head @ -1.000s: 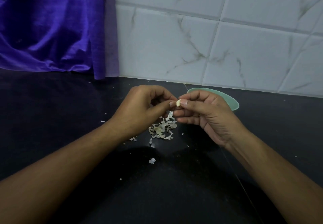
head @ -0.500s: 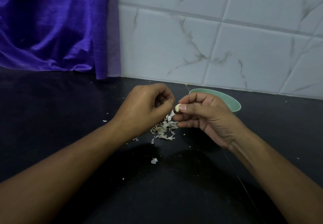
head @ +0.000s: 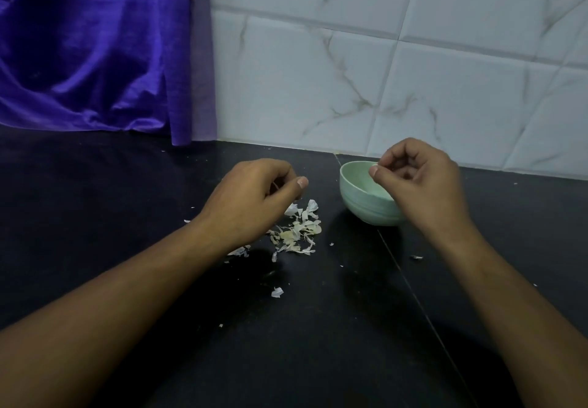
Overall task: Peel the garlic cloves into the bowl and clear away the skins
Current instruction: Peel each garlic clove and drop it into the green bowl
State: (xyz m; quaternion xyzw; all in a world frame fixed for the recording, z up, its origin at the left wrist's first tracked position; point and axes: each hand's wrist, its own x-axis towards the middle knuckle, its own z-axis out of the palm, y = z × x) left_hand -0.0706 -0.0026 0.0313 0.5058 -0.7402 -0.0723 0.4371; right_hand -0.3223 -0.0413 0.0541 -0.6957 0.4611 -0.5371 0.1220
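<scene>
A black countertop (head: pixel 95 216) is filling the lower half of the view, with a thin seam (head: pixel 413 299) running across it from the back wall toward the near right. Behind it, a wall of white marble-veined tiles (head: pixel 413 73) is rising on the right, while a purple cloth (head: pixel 95 51) is hanging in folds on the left, its hem resting on the counter.

A person's two bare forearms are reaching in from the near edge. The left hand (head: pixel 251 200) is hovering low over the counter left of centre, fingers curled under the palm and thumb pointing right; whether anything is being held inside cannot be told. The right hand (head: pixel 423 181) is hanging over the right side of a pale green bowl (head: pixel 359 204), its fingers loosely curled and thumb and forefinger tips standing slightly apart; whether a clove is lying in that hand cannot be told.

The bowl is standing upright near the wall, just left of the seam; the part of its inside that shows is bare. A pile of garlic skins (head: pixel 299 232) is lying on the counter between the left hand and the bowl, just beside the left fingers. Stray scraps are lying apart from it, one (head: pixel 277 292) nearer the person and another (head: pixel 416 257) right of the seam.
</scene>
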